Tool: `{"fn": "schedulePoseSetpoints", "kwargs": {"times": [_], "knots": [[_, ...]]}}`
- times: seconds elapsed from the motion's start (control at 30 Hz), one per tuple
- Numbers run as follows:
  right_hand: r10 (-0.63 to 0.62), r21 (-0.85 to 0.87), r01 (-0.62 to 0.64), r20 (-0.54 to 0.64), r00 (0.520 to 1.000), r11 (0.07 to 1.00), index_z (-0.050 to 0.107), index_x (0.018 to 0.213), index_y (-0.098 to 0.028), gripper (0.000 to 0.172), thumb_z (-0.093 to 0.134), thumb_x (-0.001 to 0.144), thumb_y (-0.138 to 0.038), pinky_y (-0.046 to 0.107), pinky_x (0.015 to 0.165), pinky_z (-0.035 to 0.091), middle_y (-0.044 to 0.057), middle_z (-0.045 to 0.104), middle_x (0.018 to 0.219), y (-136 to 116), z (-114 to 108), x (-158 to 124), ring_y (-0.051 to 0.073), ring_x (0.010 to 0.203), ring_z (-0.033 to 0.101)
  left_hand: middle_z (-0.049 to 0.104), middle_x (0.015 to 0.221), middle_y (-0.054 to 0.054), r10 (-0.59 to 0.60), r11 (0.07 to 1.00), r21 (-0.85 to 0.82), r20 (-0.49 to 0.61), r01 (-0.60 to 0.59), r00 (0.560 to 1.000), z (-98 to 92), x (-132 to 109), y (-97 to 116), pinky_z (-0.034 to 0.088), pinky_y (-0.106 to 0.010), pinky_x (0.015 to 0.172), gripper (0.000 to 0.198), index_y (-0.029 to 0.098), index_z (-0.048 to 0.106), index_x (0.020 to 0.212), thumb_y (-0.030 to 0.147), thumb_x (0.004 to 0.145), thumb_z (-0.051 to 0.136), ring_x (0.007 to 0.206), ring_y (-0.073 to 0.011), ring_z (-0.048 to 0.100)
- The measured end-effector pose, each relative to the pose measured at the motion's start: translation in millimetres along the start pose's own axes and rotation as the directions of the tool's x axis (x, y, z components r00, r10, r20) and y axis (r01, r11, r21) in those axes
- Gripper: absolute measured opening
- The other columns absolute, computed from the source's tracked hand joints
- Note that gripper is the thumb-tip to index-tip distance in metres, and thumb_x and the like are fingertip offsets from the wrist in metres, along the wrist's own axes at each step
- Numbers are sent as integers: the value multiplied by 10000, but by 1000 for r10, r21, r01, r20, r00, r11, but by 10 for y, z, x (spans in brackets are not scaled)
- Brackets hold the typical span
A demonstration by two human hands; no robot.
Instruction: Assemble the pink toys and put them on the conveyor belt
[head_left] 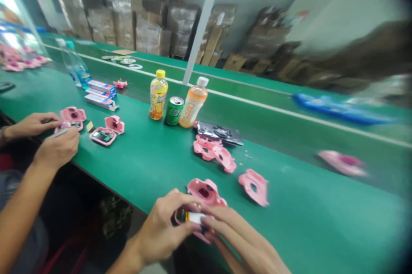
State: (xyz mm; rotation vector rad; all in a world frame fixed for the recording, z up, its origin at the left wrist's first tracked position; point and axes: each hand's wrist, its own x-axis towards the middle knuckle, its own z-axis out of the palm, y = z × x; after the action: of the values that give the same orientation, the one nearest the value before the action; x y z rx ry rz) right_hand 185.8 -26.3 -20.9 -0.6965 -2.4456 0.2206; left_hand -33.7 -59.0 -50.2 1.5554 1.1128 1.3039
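Note:
At the table's near edge, my left hand (164,222) and my right hand (241,237) close in from both sides on an open pink plastic casing (204,237). Between my fingertips sits a small white block with a yellow end (195,217), which looks like a battery. Fingers of both hands hide most of the casing's lower half. Just behind them stands a pink shell with a dark round hole (206,192); whether it joins the casing cannot be made out. Farther right lies a loose pink shell (254,186).
More pink shells (214,154) lie by a black flat package (219,132). Two drink bottles (159,96) (194,102) and a green can (174,111) stand behind. At left, a co-worker's hands (59,143) work on another casing, near an open pink case (104,136) and small boxes (101,100).

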Motion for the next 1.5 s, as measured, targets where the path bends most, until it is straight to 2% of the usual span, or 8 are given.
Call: {"fn": "schedulePoseSetpoints", "kwargs": {"times": [0.1,0.3,0.4,0.6,0.77,0.93,1.1,1.5], "knots": [[-55,76,51,58,997,996,677,1142,-262,198,530,1024,-201,248,892,618,47,742,1156,43,69,223,172,1026,734,734,1043,-38,-66,996,-58,9,66,998,-14,-28,-17,512,-262,907,421,255,657,1283,193,872,728,968,-179,680],[77,161,-106,177,981,981,681,1059,-273,128,562,1016,-261,276,868,625,60,729,1135,-26,-51,258,189,1021,728,647,1163,-16,-108,991,-89,-66,102,992,70,-145,-127,491,-271,982,646,401,477,1467,199,899,710,1024,-163,625],[141,192,-167,139,980,967,709,969,-275,166,555,1008,-226,228,793,628,53,732,1076,-51,-27,274,168,933,742,622,1140,-21,-77,994,-75,-44,74,996,70,-160,-156,488,-269,989,624,406,486,1462,204,912,700,1043,-167,605],[133,258,-137,33,991,956,723,1174,-300,226,643,965,-270,204,757,636,43,769,1052,61,59,233,181,881,770,653,1263,-76,1,998,-55,39,1,999,-30,-51,-72,489,-336,1057,484,310,585,1372,387,910,709,1175,-231,624],[234,213,-220,-46,971,952,761,1113,-288,206,686,941,-375,208,804,630,32,779,1041,94,69,79,188,907,771,617,1346,-113,131,988,66,92,-138,987,-113,-5,-20,485,-351,1095,662,253,592,1370,628,829,662,1270,-255,585],[299,254,-283,-24,954,925,745,1144,-261,240,653,939,-176,171,826,599,48,719,1069,-112,94,-59,135,948,729,648,1246,-85,194,807,546,113,-224,974,-139,-63,-53,465,-318,1063,341,214,605,1319,151,985,585,1227,-199,539],[331,270,-293,-105,938,917,760,1126,-213,272,614,929,-97,179,784,601,71,691,1006,-257,180,-144,132,905,704,683,1114,-50,263,775,564,121,-284,957,-113,-80,-136,491,-233,919,203,173,665,1113,59,966,584,1033,-137,597],[416,161,-397,-104,904,904,758,990,-206,240,552,949,-91,281,739,618,89,670,997,-328,228,-70,177,849,674,678,1073,-48,301,717,627,116,-305,947,-45,-78,-130,475,-265,921,204,167,674,1087,41,933,630,1006,-145,607]]}}
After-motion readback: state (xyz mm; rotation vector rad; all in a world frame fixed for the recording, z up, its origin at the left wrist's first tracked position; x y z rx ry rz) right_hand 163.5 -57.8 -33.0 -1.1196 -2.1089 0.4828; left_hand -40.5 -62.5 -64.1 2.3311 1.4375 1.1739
